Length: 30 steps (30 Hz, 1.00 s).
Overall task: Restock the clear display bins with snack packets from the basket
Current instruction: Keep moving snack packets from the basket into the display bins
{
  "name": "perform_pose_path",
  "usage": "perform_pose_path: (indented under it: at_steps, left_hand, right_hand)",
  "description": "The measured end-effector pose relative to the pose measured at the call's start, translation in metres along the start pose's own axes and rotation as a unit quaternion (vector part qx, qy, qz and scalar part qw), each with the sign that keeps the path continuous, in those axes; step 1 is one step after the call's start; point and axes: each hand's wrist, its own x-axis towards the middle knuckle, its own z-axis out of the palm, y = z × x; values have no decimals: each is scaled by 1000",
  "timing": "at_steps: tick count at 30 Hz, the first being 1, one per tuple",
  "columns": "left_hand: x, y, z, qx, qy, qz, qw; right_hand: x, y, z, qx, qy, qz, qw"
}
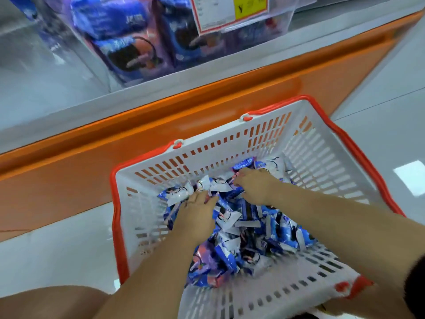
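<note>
White floor tiles ran under an orange-fronted shelf base (138, 125), and on the ledge above it at the far side stood a clear display bin (97, 72), already holding blue and purple packs (128, 49). Near the person sat the white, red-rimmed basket (322, 162), on the floor as far as could be seen, with the snack packets (230, 249) heaped in its middle.

Both hands were down in that heap. The right hand (253, 185) had its fingers curled into the far packets, gripping some. The left hand (199, 208) lay fingers-down on the pile; whether it gripped anything could not be told.

This looked like the gathering step. Next would call for lifting a firm handful clear and up to the bin.

A price label (230, 12) showed a yellow patch with a dark Y-like mark; other print, packets included, was too blurred to read.
</note>
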Motion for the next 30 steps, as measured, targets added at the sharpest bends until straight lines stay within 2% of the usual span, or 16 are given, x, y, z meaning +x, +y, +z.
perform_pose_path:
  at_steps: [13,18,21,23,26,30]
  left_hand:
    - [5,3,5,-25,13,-11,1000]
    - [1,7,-14,3,9,-2,1000]
    - [-6,19,-47,-95,17,-12,995]
    - [-20,32,-79,-229,45,-10,972]
    - [-42,48,-126,-392,88,-16,915]
    - [-75,62,-181,-576,141,14,805]
  right_hand:
    - [19,-11,-3,-127,1,29,992]
    - [-22,4,-38,-116,58,45,991]
    - [-58,8,-67,-72,105,25,992]
    - [-87,6,-89,-29,144,6,989]
    - [-133,-3,-122,39,212,-16,976]
    - [-182,-17,-165,73,339,-46,937]
